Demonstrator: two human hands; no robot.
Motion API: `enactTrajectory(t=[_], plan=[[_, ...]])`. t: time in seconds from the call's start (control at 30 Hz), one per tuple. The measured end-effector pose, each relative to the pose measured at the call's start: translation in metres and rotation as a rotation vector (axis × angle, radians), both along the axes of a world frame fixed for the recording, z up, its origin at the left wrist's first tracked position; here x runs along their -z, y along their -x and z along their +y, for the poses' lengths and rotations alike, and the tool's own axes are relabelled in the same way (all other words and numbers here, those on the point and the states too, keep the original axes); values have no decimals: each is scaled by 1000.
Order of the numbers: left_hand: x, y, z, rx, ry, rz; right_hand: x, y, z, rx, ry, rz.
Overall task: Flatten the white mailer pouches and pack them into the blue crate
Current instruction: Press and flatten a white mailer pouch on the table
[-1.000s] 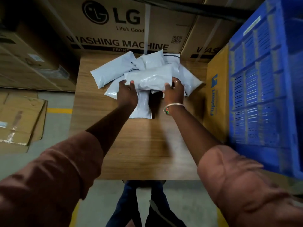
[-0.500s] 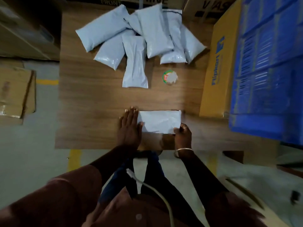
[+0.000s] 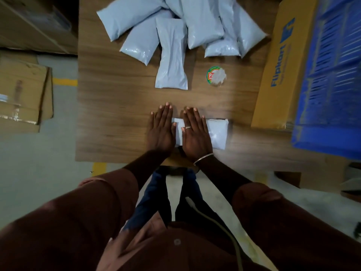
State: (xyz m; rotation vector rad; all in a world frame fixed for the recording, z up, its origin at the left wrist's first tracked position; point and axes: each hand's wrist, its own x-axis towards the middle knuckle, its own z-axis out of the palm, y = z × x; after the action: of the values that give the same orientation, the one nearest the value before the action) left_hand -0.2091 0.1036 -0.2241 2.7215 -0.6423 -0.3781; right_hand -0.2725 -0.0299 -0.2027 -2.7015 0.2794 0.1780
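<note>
Your left hand (image 3: 161,130) and right hand (image 3: 195,133) lie flat, grip wide, pressing one pouch (image 3: 216,133) against the worktop (image 3: 117,106). That squeezes it thin for the blue crate (image 3: 332,75) at right

Near the table's (image 3: 117,114) near edge we see one pouch (image 3: 216,133) lying flat under both hands, the left hand (image 3: 161,130) just left of the right hand (image 3: 195,133). Far behind lies the pouch pile (image 3: 175,32) (overlapping), a round sticker (image 3: 215,76) between. The crate (image 3: 332,85) stands right, a carton (image 3: 281,65) against its left.
</note>
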Motion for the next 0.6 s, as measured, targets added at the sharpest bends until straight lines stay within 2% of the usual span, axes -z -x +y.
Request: enactTrajectory(t=[0.2, 0.6], plan=[[4, 4, -4, -28, 7, 0, 12, 0, -1, 33, 124, 49], [8, 9, -7, -17, 36, -13, 22, 0, 4, 54, 155, 61]])
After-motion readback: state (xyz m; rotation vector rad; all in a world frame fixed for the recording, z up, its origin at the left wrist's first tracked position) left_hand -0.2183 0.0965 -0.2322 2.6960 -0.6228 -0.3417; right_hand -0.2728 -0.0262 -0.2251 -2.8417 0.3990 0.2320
